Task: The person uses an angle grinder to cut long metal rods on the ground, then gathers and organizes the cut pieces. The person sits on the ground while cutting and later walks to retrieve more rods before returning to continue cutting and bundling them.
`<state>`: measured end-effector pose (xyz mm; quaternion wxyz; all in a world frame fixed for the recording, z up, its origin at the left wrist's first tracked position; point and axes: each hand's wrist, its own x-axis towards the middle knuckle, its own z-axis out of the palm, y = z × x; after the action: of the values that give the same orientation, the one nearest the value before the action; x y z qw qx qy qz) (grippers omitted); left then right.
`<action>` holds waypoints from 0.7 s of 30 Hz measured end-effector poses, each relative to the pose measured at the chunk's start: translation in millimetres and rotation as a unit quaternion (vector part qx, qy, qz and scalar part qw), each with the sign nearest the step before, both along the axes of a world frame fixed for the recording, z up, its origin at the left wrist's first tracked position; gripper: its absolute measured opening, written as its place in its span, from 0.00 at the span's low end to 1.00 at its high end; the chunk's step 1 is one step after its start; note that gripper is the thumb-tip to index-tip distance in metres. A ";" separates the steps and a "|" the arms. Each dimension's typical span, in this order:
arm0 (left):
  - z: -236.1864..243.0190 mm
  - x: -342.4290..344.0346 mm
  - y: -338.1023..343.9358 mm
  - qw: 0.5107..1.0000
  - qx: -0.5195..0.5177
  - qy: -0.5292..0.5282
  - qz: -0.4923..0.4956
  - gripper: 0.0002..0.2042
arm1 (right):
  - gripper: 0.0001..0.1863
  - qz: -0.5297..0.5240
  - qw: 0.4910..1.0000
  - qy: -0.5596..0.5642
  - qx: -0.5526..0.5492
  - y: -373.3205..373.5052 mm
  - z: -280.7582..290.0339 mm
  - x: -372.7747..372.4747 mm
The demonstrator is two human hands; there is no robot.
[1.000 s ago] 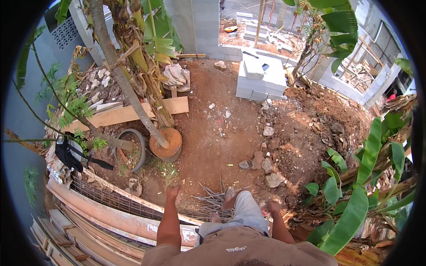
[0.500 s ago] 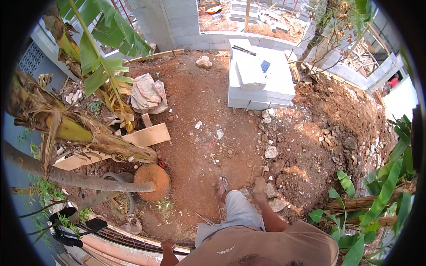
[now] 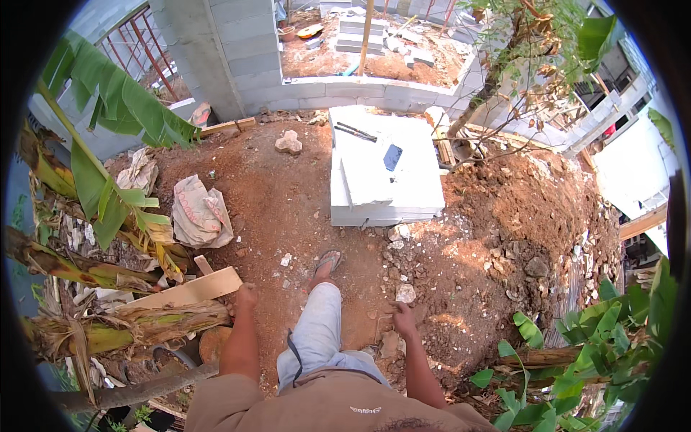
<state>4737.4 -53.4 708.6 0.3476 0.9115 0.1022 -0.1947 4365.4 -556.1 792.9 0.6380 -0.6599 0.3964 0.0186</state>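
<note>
My left hand hangs at my left side with its fingers curled in, and nothing shows in it. In the picture it overlaps the right end of a pale wooden board, but I cannot tell whether they touch. My right hand is held low over the dirt at my right, fingers curled, with nothing visible in it. Ahead of me stands a stack of pale grey blocks. On top lie a dark blue phone and a slim dark tool whose kind I cannot make out.
Left are a crumpled paper sack, banana trunks and a bent branch. A stone lies farther ahead. Rubble and a dirt mound rise at right, beside banana leaves. A low block wall crosses the back.
I have moved forward, so the block stack and sack appear lower and nearer. My left arm has swung forward, and my right hand has shifted slightly back. The left foot's sandal shows farther ahead.
</note>
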 end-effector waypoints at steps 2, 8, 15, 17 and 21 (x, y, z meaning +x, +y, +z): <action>19.5 93.5 -146.4 0.993 0.056 -0.057 -0.089 0.12 | 0.25 -0.077 0.992 0.098 -0.014 -31.7 -24.8 -44.6; 46.6 339.1 -479.4 0.959 -0.006 -0.091 -0.267 0.14 | 0.17 -0.432 0.867 0.201 0.146 -21.3 -77.9 -104.5; 25.5 462.9 -760.1 0.876 0.034 -0.180 -0.446 0.23 | 0.16 -0.472 0.810 0.226 0.263 -9.8 -26.8 103.9; 9.0 487.5 -794.8 0.862 0.065 -0.193 -0.464 0.26 | 0.15 -0.462 0.813 0.232 0.268 -27.7 -20.7 150.8; -5.6 497.5 -840.8 0.830 0.112 -0.235 -0.493 0.28 | 0.15 -0.480 0.801 0.237 0.270 -54.0 -7.8 209.0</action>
<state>5235.0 -894.2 703.0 0.1144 0.8916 -0.4249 -0.1073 4574.4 -610.1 785.1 0.6040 -0.1615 0.7800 -0.0279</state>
